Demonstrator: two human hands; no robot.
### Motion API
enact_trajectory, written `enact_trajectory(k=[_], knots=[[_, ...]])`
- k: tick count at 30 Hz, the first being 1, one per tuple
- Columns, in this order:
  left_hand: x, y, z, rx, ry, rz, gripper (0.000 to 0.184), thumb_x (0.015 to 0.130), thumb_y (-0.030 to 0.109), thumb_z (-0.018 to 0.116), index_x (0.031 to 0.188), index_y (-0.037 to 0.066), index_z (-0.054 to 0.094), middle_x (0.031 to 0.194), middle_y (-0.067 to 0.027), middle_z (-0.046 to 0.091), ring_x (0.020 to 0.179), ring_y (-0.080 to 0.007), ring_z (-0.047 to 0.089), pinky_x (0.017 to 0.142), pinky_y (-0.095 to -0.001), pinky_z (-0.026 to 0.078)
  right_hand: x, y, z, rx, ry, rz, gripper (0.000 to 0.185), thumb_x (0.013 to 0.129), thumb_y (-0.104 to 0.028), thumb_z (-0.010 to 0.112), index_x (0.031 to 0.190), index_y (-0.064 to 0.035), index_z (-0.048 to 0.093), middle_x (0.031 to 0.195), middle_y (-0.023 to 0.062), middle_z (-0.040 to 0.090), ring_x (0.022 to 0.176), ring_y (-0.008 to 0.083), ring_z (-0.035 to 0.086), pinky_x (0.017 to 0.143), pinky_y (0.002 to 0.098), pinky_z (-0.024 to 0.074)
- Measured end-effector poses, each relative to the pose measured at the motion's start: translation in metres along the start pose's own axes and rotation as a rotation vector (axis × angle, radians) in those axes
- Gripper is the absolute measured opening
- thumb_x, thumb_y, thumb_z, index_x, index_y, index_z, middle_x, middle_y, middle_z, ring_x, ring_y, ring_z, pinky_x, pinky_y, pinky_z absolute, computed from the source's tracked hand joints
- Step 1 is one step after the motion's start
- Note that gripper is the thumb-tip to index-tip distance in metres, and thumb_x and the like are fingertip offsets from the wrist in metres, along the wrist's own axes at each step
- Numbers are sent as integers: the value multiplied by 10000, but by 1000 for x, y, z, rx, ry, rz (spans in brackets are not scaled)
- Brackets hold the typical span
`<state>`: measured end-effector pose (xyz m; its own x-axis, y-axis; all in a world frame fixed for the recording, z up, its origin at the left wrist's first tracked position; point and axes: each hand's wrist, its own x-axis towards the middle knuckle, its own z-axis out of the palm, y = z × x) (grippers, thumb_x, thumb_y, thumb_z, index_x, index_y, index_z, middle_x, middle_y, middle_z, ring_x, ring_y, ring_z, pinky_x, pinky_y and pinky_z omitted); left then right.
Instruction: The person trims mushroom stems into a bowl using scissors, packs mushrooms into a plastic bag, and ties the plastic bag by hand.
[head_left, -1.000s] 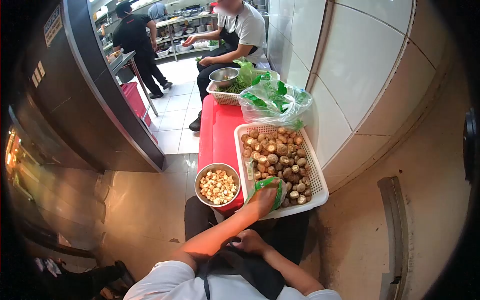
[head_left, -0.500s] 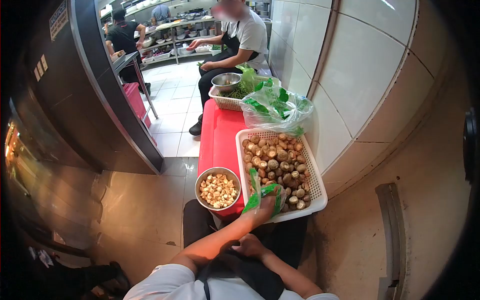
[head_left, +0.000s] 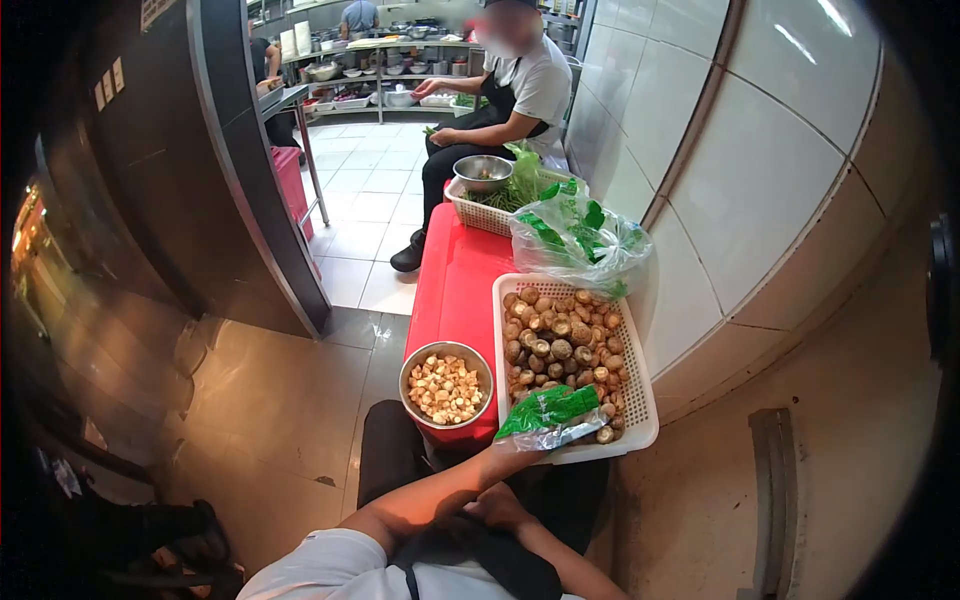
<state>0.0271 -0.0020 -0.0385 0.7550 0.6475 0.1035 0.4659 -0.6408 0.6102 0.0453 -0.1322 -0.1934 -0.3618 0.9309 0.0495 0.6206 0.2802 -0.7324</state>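
L hand [head_left: 522, 457] mostly hidden by grn bag [head_left: 555, 410] over mushrooms [head_left: 562, 347] in wht basket [head_left: 640, 400], R hand [head_left: 497, 505] nr lap [head_left: 572, 490], can't tell either grip.

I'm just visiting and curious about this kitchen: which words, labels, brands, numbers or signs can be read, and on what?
No text is readable.
Wall sign: cut off by the picture's edge, too blurred.
Green-and-clear plastic bag over the mushrooms: any print is too blurred.
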Motion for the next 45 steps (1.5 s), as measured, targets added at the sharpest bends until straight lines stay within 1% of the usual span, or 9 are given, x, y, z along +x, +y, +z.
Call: enact_trajectory(k=[3,9,15,27,30,33,37,39,45], knots=[[11,8,-7,-3,18,13,478,884,53,559,1355,-21,511,1140,-255,654,1066,-375,663,861,-438,550,-1,-10,-4,146,120,21,432,830,-425,713,737,-3,725,775,201,709,807,376,707,813,483,538],[15,10,-10,-29,21,17,471,887,57,559,1350,-19,514,1139,-254,655,1063,-374,663,860,-438,550,2,-6,-15,276,-81,142,541,818,-433,668,1196,-46,682,1156,229,692,1122,392,637,972,482,483],[14,11,-10,-45,22,15,464,889,62,559,1345,-17,517,1137,-252,656,1061,-373,664,859,-438,550,6,3,-8,158,-241,252,660,823,-428,657,1374,-75,572,1363,219,595,1271,404,544,1066,476,419],[-5,-6,-1,-73,-9,-10,450,894,71,558,1335,-13,523,1135,-250,657,1057,-372,665,856,-438,549,3,3,-14,176,-78,290,521,894,-406,671,1292,-76,609,1254,167,658,1218,341,601,1004,440,458],[-14,-14,9,-84,-31,-25,446,895,73,558,1332,-12,525,1134,-249,657,1056,-372,665,855,-438,549,5,5,-8,62,21,323,496,863,-392,641,1243,-73,651,1228,213,668,1156,441,601,957,513,480],[-19,-21,16,-88,-47,-38,443,896,75,558,1330,-11,526,1134,-248,658,1055,-371,665,855,-438,549,6,-6,-19,232,142,342,512,887,-381,635,1290,-65,618,1221,218,673,1176,422,608,971,517,472],[-24,-26,21,-96,-64,-48,438,898,78,558,1326,-10,528,1133,-247,658,1053,-371,665,854,-438,549,9,38,13,609,234,385,313,945,-277,613,1150,-41,592,987,142,666,891,273,664,749,424,523],[-25,-28,23,-99,-71,-50,436,899,79,558,1324,-9,529,1132,-247,658,1052,-371,666,853,-438,549,16,-21,-35,972,229,450,113,971,-180,595,962,-68,580,804,45,601,702,148,604,604,330,492],[-28,-31,27,-116,-78,-57,429,901,84,558,1319,-7,532,1131,-246,659,1050,-370,666,852,-438,549,19,-26,-41,1022,226,544,108,1023,-133,484,992,-80,573,830,54,594,724,159,589,638,330,483]])
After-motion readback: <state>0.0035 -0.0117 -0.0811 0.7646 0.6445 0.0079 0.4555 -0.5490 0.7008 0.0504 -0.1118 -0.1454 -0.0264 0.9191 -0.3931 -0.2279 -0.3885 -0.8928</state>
